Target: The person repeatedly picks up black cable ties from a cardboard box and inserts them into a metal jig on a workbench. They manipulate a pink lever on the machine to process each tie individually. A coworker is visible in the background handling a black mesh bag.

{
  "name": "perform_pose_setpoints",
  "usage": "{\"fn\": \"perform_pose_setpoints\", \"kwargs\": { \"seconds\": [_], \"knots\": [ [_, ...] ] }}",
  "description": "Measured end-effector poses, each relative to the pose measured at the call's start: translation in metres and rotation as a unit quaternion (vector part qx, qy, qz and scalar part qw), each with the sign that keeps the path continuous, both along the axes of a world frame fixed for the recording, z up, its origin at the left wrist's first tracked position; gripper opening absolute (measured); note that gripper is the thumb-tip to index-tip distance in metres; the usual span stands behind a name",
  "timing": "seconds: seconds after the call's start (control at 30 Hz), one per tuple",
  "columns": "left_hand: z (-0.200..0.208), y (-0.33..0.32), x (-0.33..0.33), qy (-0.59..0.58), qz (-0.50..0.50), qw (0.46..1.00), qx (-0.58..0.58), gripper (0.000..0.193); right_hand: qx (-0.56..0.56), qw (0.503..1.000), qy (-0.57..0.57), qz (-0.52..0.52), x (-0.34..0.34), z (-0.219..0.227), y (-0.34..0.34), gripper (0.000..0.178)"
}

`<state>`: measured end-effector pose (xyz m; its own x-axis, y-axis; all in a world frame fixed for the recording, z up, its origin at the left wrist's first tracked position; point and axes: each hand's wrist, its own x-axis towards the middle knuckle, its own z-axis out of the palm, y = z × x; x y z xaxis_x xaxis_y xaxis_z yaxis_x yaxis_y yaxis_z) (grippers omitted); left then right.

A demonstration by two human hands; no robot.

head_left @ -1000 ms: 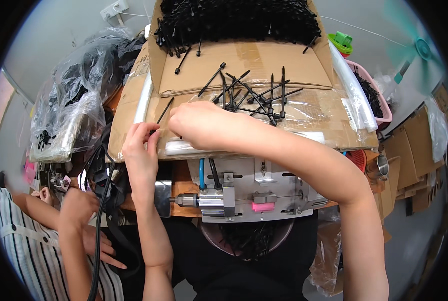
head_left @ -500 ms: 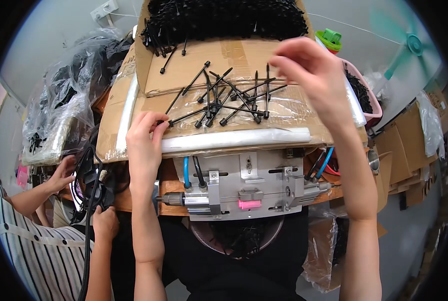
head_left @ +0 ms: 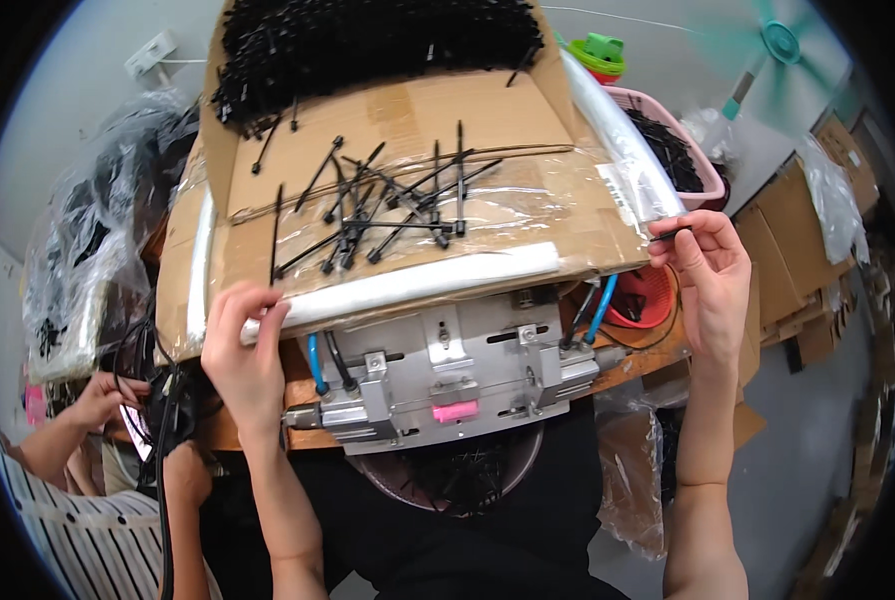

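My left hand point(head_left: 242, 325) is closed at the front left of the cardboard sheet, next to a white foam strip point(head_left: 427, 282). Its pinched fingertips meet the lower end of a thin black rod point(head_left: 275, 235) pointing away from me. My right hand point(head_left: 709, 268) is raised off the sheet's right front corner, thumb and fingers pinching a short-looking black rod point(head_left: 670, 235); most of its length cannot be made out. Several black rods with knobbed heads point(head_left: 387, 210) lie crisscrossed on the cardboard between my hands.
A metal fixture point(head_left: 447, 390) with a pink piece point(head_left: 455, 411) stands before me, above a basin of black parts point(head_left: 457, 475). Behind is an open carton point(head_left: 397, 100) heaped with black rods. A pink basket point(head_left: 712, 165) and a fan point(head_left: 779, 42) stand right. A co-worker's hands point(head_left: 107, 400) are left.
My right hand has come down and right from above the sheet, a black rod now visible in its fingers. My left hand has drawn back toward the front edge. The whole view has shifted.
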<state>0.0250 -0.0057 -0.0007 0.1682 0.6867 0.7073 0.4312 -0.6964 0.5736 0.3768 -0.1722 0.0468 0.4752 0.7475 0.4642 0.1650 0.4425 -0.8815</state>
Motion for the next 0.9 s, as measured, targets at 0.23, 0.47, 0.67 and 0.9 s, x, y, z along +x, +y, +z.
{"fn": "perform_pose_setpoints", "kwargs": {
  "seconds": [0.23,0.47,0.67,0.9],
  "knots": [
    [-0.022,-0.06,-0.022,0.011,0.023,0.999,-0.024,0.024,-0.08,0.968,-0.133,-0.197,0.114,-0.012,0.055,0.021],
    [-0.037,-0.084,-0.014,-0.014,-0.087,0.996,-0.034,0.025,-0.136,0.926,-0.175,-0.306,0.479,0.013,0.089,0.054],
    [-0.047,-0.105,-0.026,0.005,-0.041,0.997,-0.059,0.025,-0.086,0.932,-0.289,-0.202,0.268,-0.014,0.122,0.034],
    [-0.054,-0.105,-0.027,-0.006,-0.048,0.997,-0.061,0.026,-0.036,0.916,-0.297,-0.268,0.117,-0.02,0.045,0.029]
  ]
}}
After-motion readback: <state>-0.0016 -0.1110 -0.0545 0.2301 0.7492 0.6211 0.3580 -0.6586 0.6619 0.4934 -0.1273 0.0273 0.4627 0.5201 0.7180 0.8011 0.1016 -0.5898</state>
